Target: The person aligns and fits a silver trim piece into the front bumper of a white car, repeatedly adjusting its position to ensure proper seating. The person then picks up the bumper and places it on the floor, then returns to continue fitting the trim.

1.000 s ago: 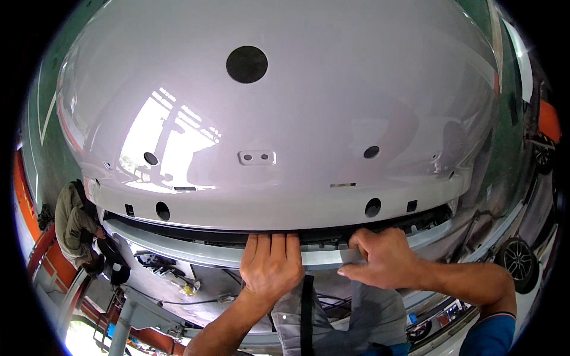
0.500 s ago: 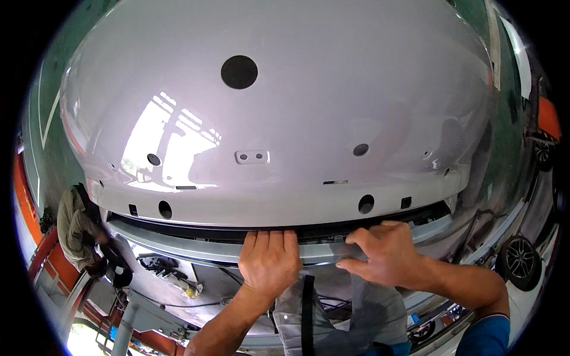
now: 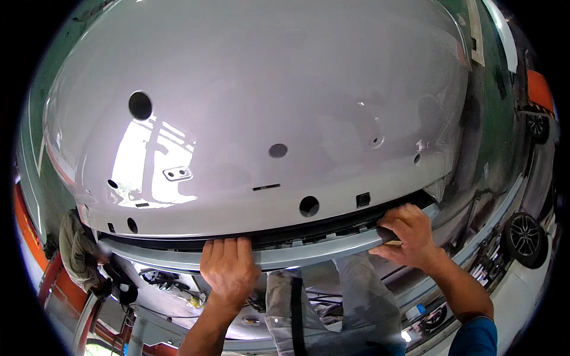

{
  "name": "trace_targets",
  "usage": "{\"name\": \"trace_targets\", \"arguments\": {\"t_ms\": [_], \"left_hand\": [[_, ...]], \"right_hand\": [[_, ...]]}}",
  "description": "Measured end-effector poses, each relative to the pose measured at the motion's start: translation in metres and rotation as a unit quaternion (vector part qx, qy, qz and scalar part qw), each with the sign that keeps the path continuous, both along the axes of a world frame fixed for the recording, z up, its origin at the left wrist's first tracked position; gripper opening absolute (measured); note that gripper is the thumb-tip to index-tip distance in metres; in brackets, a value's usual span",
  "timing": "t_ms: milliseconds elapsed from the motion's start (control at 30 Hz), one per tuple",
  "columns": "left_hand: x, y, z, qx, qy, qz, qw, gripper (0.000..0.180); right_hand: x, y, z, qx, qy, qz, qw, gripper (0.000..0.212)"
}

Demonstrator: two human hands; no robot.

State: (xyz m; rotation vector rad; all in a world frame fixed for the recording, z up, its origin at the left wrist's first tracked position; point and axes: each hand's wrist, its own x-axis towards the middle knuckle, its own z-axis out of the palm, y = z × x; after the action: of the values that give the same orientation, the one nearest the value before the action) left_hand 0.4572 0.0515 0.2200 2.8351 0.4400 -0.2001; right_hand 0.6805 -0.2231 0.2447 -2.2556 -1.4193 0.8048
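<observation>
Green floor (image 3: 499, 115), white line (image 3: 41, 155) at left, pale strip (image 3: 475, 26) at right

The panel (image 3: 237, 148) lies before you, a rail (image 3: 306, 256) along its near edge; your left grip (image 3: 230, 268) is on the rail, your right grip (image 3: 411, 237) farther right, a wheel (image 3: 525, 235) beyond, another person (image 3: 77, 249) left.

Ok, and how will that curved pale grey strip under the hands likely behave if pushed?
The pale grey strip is probably stiff: it runs in a smooth, even curve beneath the left hand and right hand. It may feel slippery, given its sheen. It seems unlikely to roll, being long and bowed.
</observation>
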Motion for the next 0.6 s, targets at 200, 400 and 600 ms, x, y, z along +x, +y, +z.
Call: {"name": "trace_targets", "arguments": {"t_ms": [200,400,600], "left_hand": [[-0.001,-0.001,0.002,-0.007,-0.034,-0.012,0.999,0.023],[-0.006,-0.016,0.008,-0.108,-0.134,-0.088,0.981,0.036],[0.036,-0.043,0.007,-0.099,-0.015,-0.089,0.991,0.051]], "right_hand": [[0.007,-0.004,-0.006,0.045,0.006,-0.003,0.999,0.054],[0.008,-0.007,-0.012,0.076,0.028,-0.026,0.996,0.049],[0.015,-0.002,-0.009,0.038,0.098,-0.024,0.994,0.045]]}}
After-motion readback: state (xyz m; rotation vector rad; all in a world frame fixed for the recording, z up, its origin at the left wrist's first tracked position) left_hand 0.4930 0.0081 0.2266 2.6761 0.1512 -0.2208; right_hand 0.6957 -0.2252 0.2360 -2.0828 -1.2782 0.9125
